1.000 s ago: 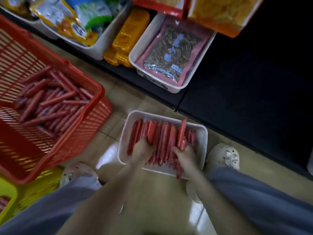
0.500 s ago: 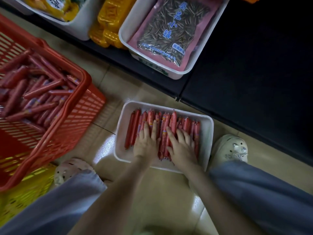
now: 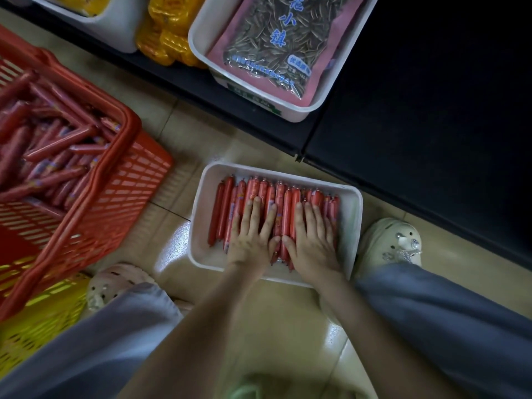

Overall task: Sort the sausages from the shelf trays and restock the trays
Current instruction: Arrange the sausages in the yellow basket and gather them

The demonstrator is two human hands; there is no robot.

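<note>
Closest to us, our grey trouser legs (image 3: 446,312) frame the tiled floor (image 3: 273,312), with our right clog (image 3: 394,243) and left clog (image 3: 115,280) planted on either side. Just past our knees a white tray (image 3: 201,203) sits on the floor, packed with red sausages (image 3: 259,187) lying side by side, their lengths running away from us. Our left hand (image 3: 253,240) and right hand (image 3: 312,243) lie flat on top of the row, fingers straight and slightly spread, thumbs almost meeting, gripping nothing. Off to the left stands a red basket (image 3: 123,168) holding a loose heap of more sausages (image 3: 57,151), and a yellow basket (image 3: 43,318) shows beneath its near edge. Farther away, on the dark shelf (image 3: 403,110), a second white tray (image 3: 201,44) holds a packet of sunflower seeds (image 3: 273,38), with yellow packets (image 3: 164,38) just beside it.
</note>
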